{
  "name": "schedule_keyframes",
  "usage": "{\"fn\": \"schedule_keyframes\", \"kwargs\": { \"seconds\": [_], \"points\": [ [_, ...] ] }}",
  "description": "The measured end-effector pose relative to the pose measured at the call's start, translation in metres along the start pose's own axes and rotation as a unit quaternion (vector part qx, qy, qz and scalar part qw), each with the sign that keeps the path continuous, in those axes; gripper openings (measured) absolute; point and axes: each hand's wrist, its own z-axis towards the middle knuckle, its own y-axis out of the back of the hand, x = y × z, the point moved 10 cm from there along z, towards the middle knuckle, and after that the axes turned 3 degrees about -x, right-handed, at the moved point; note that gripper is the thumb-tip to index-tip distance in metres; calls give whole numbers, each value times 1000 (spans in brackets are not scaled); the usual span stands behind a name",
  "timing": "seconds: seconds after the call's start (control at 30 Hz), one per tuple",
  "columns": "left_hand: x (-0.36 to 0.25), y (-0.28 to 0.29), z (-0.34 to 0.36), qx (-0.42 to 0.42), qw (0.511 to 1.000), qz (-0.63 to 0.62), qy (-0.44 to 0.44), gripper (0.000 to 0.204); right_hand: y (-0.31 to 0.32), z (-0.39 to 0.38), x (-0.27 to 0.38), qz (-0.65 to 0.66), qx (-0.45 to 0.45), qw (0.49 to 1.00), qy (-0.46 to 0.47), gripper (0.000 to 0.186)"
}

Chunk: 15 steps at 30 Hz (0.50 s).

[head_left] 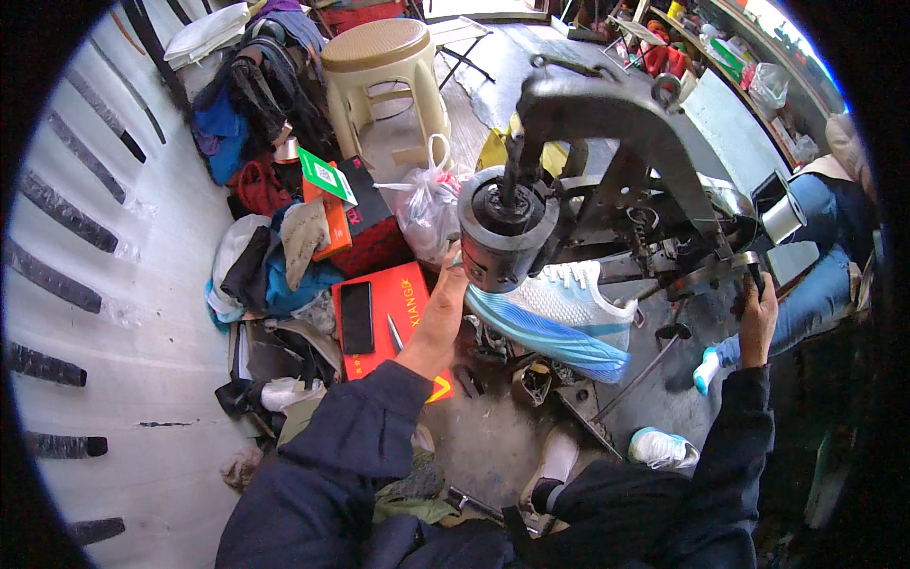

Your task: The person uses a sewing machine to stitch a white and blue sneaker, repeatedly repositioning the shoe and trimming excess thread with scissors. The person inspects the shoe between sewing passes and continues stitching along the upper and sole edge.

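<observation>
A dark cast-metal sewing machine [626, 109] with a hand crank stands in front of me, its round grey head at the centre. Under that head sits a white and grey knit sneaker [559, 332] with a blue sole, tilted on its side and its toe toward my left. My left hand [436, 318] closes on the toe end, thumb up beside the machine head; its other fingers are mostly hidden. On the right, my right hand [756, 327] is wrapped round the crank handle [749, 261]. A silver thread spool [783, 218] is mounted just beyond it.
At left lie a red shoebox [408, 284] with a black phone [356, 318] and a pen on it, and piled clothes. A plastic bag [431, 204] and a beige stool [376, 47] stand behind. Another person's jeans-clad leg [806, 294] is close at right; a white sneaker [664, 448] is on the floor.
</observation>
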Motion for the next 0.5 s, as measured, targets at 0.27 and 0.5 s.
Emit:
{"fn": "schedule_keyframes", "kwargs": {
  "seconds": [0.27,0.5],
  "points": [
    [-43,0,6,1,988,106,-110,49,-100,-41,-103,-94,182,978,-41,34],
    [-30,-4,-8,78,993,-22,81,70,-129,-75,-52,16,225,970,-94,35]
  ]
}}
